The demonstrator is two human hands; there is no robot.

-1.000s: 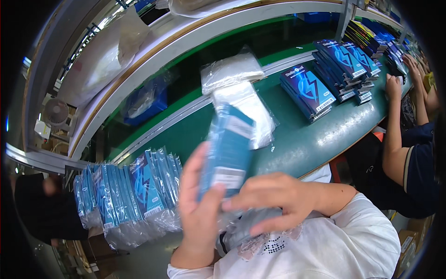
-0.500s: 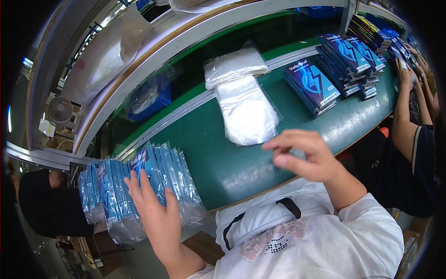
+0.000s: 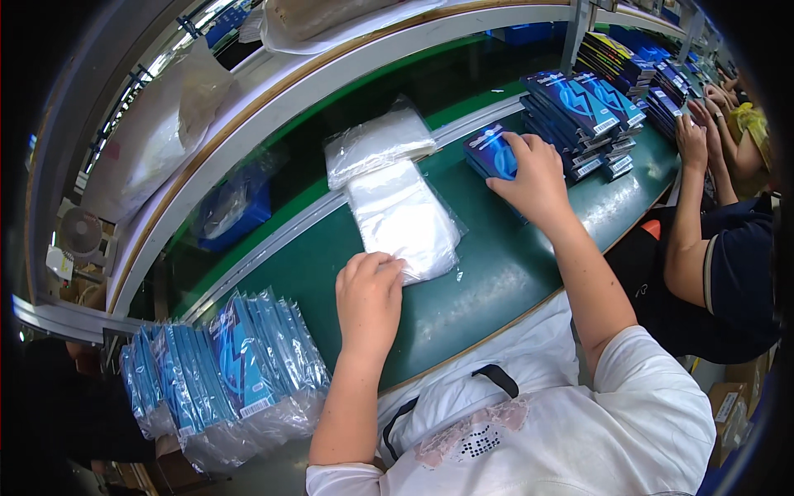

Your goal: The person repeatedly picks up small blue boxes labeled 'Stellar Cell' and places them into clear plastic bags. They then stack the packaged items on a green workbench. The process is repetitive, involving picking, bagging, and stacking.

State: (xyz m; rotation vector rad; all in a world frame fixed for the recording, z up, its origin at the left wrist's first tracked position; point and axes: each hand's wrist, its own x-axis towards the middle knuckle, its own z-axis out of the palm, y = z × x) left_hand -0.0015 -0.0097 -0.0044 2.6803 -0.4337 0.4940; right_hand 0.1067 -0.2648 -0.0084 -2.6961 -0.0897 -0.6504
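Observation:
A stack of clear plastic bags (image 3: 405,219) lies flat on the green table. My left hand (image 3: 370,298) is at its near left corner, with bent fingers closed on the edge of the top bag. To the right, my right hand (image 3: 536,178) reaches over a short stack of flat blue boxes (image 3: 488,153). Its fingers and thumb span the top box and grip it, covering much of its face. At the left end of the table, several bagged blue boxes (image 3: 240,355) stand upright in rows, their loose bag ends toward me.
More blue boxes (image 3: 579,107) are piled at the right, with dark boxes (image 3: 612,62) behind. A shelf edge (image 3: 248,116) curves above the table. A blue bin (image 3: 240,215) sits behind the metal rail. Co-workers' hands (image 3: 695,136) are at the far right.
My left hand has moved right from the bagged boxes to the plastic bags. My right hand has gone up and right, onto the short stack of blue boxes. The view has shifted.

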